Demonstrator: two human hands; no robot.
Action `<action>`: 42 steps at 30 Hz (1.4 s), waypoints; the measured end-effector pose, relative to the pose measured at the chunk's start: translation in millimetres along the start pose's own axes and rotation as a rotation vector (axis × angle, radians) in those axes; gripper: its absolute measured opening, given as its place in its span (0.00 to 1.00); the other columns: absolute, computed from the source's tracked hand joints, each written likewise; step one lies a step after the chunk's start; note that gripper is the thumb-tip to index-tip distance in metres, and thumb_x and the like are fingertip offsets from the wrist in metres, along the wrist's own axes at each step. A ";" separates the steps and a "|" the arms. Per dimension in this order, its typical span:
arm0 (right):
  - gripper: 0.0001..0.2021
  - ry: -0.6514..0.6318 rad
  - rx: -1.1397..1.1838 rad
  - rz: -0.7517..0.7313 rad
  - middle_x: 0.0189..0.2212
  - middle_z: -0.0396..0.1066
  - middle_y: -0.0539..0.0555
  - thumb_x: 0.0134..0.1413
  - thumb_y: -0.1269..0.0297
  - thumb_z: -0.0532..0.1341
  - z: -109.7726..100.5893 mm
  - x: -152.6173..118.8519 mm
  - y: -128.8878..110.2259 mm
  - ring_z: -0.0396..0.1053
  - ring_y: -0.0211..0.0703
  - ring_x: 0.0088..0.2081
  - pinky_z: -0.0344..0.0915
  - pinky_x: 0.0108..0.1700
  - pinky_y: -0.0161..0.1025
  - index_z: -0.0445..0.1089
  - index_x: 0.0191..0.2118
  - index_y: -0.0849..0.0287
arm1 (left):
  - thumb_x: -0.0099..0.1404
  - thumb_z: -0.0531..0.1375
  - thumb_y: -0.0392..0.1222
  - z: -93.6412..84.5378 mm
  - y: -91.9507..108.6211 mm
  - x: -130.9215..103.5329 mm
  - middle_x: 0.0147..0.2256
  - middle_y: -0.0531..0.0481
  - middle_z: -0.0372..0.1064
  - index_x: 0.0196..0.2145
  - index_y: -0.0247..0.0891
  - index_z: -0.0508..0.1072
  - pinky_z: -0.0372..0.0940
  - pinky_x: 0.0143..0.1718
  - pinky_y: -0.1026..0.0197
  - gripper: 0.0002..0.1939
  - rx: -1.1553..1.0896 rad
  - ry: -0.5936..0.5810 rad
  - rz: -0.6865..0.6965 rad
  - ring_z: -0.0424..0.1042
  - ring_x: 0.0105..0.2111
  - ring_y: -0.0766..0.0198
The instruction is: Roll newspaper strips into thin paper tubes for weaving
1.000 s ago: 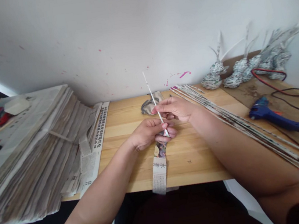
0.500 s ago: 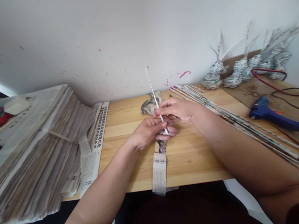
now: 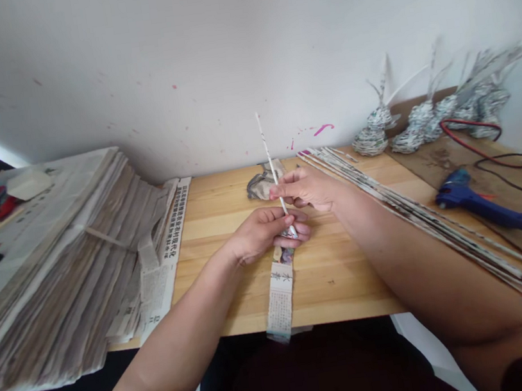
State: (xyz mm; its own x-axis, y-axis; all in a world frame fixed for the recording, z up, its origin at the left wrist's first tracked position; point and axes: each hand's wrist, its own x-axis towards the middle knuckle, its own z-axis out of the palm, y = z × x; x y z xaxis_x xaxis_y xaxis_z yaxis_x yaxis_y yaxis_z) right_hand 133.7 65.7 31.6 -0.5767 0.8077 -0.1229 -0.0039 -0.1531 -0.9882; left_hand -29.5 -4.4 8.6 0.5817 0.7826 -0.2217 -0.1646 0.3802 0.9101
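Observation:
A thin rolled newspaper tube (image 3: 263,140) stands nearly upright between my hands, its top leaning slightly left. My left hand (image 3: 266,230) is closed around its lower end, thumb pressed along it. Just above, my right hand (image 3: 306,188) pinches the tube between thumb and fingers. A printed newspaper strip (image 3: 278,300) runs down from under my left hand, and its bottom end hangs over the table's front edge. Behind my hands lies a crumpled greyish cloth (image 3: 258,186), partly covered by my right hand.
On the left rises a tall stack of newspaper strips (image 3: 100,263). Several finished paper tubes (image 3: 377,189) lie diagonally on the right of the wooden table (image 3: 350,273). Beyond them are a blue glue gun (image 3: 485,203) with its cord and several woven paper figures (image 3: 373,134) by the wall.
The tube's tip has risen slightly and shifted a little right. The newspaper strip has been drawn up a little at its upper end; both hands have barely moved.

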 end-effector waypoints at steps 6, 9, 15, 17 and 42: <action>0.20 -0.260 0.063 0.006 0.16 0.64 0.47 0.46 0.50 0.70 -11.0 -1.7 3.0 0.54 0.28 0.16 0.43 0.15 0.28 0.76 0.35 0.66 | 0.62 0.65 0.44 -0.1 1.7 -1.0 0.40 0.36 0.77 0.46 0.32 0.75 0.70 0.44 0.52 0.17 -0.017 -0.057 -0.022 0.77 0.41 0.55; 0.18 -0.221 0.092 0.013 0.14 0.62 0.46 0.42 0.53 0.72 -11.4 1.1 6.2 0.52 0.27 0.15 0.42 0.15 0.28 0.75 0.31 0.65 | 0.62 0.65 0.43 0.8 1.0 -0.7 0.40 0.37 0.77 0.46 0.32 0.75 0.69 0.44 0.53 0.17 -0.013 -0.052 -0.016 0.77 0.41 0.56; 0.18 -0.024 0.048 -0.011 0.18 0.63 0.46 0.36 0.53 0.74 -2.4 4.0 5.3 0.52 0.28 0.18 0.39 0.15 0.29 0.74 0.27 0.63 | 0.62 0.65 0.45 0.8 -2.0 1.3 0.39 0.38 0.77 0.45 0.32 0.76 0.69 0.44 0.53 0.17 0.011 -0.017 0.007 0.77 0.40 0.57; 0.18 0.060 -0.001 -0.044 0.20 0.65 0.47 0.36 0.53 0.74 3.1 2.1 2.2 0.52 0.27 0.19 0.41 0.16 0.30 0.73 0.26 0.63 | 0.61 0.65 0.45 1.3 -2.7 1.7 0.38 0.39 0.77 0.45 0.32 0.76 0.69 0.44 0.53 0.17 0.014 -0.003 0.004 0.77 0.39 0.58; 0.21 0.024 -0.067 -0.054 0.21 0.66 0.49 0.40 0.47 0.72 1.2 -4.2 -1.5 0.58 0.30 0.22 0.50 0.20 0.31 0.72 0.25 0.62 | 0.63 0.64 0.42 2.5 -0.5 -0.8 0.39 0.37 0.77 0.45 0.31 0.75 0.70 0.44 0.52 0.15 -0.015 -0.055 -0.013 0.78 0.40 0.56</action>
State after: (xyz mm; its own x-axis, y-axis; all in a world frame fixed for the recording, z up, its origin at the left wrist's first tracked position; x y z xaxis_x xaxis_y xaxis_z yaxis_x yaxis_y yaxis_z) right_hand 135.1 61.9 33.7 -0.5576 0.8271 -0.0705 0.0204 -0.0712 -0.9973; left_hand -27.9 -6.4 9.2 0.6265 0.7497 -0.2132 -0.1687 0.3974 0.9020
